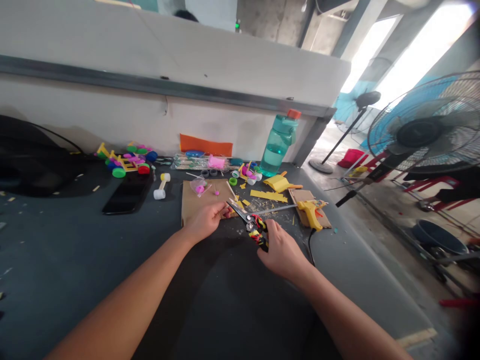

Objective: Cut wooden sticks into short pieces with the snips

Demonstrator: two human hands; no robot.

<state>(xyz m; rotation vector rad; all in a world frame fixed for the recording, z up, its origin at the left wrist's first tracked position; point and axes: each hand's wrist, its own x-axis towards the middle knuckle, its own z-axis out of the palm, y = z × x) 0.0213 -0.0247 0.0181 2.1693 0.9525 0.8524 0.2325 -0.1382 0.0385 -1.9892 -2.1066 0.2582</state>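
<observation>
In my right hand (282, 248) is a pair of scissors (254, 227) with black, red and yellow handles, its blades pointing left and away from me. The fingers of my left hand (207, 220) are pinched together close to the blade tips. Whatever lies between those fingertips is too small to make out. Both hands are over the near edge of a cardboard sheet (191, 200), which carries a small clear bag with pink bits (198, 187). Yellow strips (268, 195) and scattered crumbs lie beyond the scissors.
A yellow glue gun (310, 212) rests on cardboard at right, its cable trailing nearer. Behind stands a teal water bottle (276, 147). At left are a phone (127, 194), colourful wheeled pieces (127, 162) and a white-wheeled axle (162, 186). A fan (420, 132) stands beyond the table's right edge.
</observation>
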